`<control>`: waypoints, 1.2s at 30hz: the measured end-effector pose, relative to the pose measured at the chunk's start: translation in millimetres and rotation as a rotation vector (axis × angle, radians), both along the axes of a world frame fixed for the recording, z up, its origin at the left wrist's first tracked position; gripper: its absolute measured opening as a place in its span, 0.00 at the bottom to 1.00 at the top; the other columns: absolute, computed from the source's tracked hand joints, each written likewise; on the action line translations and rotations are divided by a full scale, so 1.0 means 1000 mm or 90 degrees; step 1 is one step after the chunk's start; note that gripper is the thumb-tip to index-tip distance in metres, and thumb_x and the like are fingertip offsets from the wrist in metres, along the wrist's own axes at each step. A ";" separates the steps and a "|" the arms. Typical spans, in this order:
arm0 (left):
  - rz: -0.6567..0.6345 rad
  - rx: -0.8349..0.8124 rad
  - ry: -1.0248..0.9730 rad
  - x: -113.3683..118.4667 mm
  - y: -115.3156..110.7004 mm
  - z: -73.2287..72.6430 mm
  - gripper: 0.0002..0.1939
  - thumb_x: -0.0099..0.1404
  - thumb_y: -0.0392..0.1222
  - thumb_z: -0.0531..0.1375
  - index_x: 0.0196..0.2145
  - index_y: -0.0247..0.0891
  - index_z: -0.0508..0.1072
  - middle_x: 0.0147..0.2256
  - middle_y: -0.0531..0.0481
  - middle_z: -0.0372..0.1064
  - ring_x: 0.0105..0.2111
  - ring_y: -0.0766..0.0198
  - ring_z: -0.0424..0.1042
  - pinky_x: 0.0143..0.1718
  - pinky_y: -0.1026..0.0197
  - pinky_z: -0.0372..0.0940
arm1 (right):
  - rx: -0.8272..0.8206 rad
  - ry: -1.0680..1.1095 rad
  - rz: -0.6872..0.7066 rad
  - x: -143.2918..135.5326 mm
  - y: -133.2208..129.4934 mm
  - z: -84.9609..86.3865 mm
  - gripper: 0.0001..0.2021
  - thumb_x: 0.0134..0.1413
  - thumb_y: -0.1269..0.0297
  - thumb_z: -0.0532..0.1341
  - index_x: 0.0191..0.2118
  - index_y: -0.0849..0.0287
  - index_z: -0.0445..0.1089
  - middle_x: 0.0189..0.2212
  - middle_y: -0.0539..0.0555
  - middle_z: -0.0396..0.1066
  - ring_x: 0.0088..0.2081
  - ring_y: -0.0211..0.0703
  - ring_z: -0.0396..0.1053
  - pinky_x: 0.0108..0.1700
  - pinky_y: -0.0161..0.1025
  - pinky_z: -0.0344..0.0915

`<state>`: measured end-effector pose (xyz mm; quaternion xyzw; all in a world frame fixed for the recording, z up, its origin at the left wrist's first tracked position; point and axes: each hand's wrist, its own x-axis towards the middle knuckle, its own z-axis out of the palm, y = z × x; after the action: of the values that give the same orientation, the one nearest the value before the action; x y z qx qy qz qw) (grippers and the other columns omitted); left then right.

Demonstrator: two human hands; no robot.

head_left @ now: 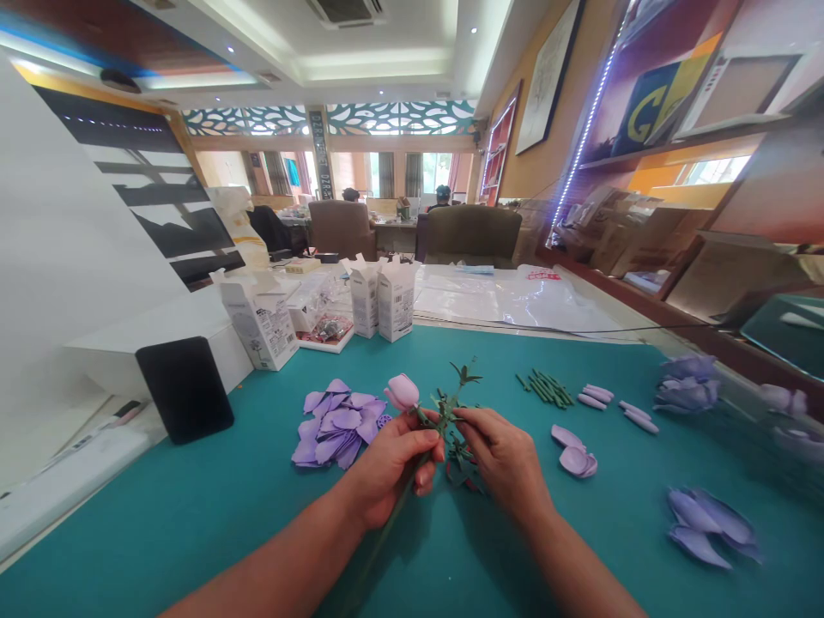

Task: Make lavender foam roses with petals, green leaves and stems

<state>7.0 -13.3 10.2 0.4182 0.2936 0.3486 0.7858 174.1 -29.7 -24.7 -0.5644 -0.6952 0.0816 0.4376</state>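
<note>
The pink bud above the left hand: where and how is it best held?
Probably by the green stalk at its lower end, pinched from the near side, from below, where the left hand is. The pink bud leans up and left, so that end sits lowest, and a slim stalk is easier to pinch than a rounded head.

A pink bud [402,391], green stem [395,515] and leaves [466,375], and lilac petals [339,422] colour a plain teal mat [257,532]; boxes [395,300] show white (dark-printed).

Bright, LED strip [586,129] lit; edges warped — R blurry
</note>
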 end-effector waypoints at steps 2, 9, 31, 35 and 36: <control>0.003 -0.009 -0.016 -0.001 0.001 0.000 0.11 0.54 0.36 0.59 0.36 0.37 0.63 0.22 0.57 0.65 0.14 0.75 0.56 0.15 0.70 0.51 | -0.012 0.016 -0.011 0.000 0.000 0.000 0.14 0.58 0.61 0.53 0.43 0.56 0.73 0.36 0.54 0.76 0.34 0.42 0.73 0.37 0.36 0.68; 0.081 -0.021 -0.068 -0.007 0.010 0.003 0.10 0.55 0.35 0.62 0.35 0.35 0.66 0.27 0.53 0.69 0.19 0.72 0.64 0.20 0.67 0.60 | -0.085 0.128 -0.047 -0.007 -0.010 0.013 0.15 0.58 0.55 0.52 0.34 0.59 0.71 0.27 0.53 0.71 0.28 0.40 0.67 0.30 0.35 0.63; 0.233 0.056 -0.076 -0.008 0.012 0.001 0.20 0.52 0.47 0.67 0.39 0.33 0.69 0.32 0.45 0.75 0.29 0.63 0.74 0.34 0.61 0.67 | -0.382 0.185 0.176 -0.053 -0.030 0.017 0.08 0.42 0.74 0.53 0.21 0.56 0.53 0.17 0.43 0.53 0.21 0.32 0.51 0.23 0.32 0.48; 0.234 0.079 -0.058 -0.008 0.011 0.004 0.21 0.51 0.46 0.68 0.40 0.33 0.70 0.32 0.45 0.75 0.29 0.63 0.74 0.35 0.60 0.67 | -0.390 0.203 0.197 -0.052 -0.029 0.015 0.07 0.42 0.73 0.52 0.22 0.56 0.52 0.18 0.43 0.51 0.22 0.32 0.50 0.23 0.32 0.47; 0.234 0.086 -0.052 -0.008 0.011 0.005 0.21 0.50 0.46 0.68 0.39 0.33 0.71 0.32 0.45 0.75 0.29 0.62 0.74 0.35 0.60 0.67 | -0.397 0.209 0.201 -0.051 -0.028 0.015 0.07 0.42 0.73 0.52 0.22 0.56 0.52 0.18 0.43 0.50 0.23 0.32 0.49 0.23 0.32 0.47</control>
<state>-1.0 -2.4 14.9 0.3949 0.3089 0.5214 0.6905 123.1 -57.9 -9.8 -0.5358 -0.6361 0.4449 0.3323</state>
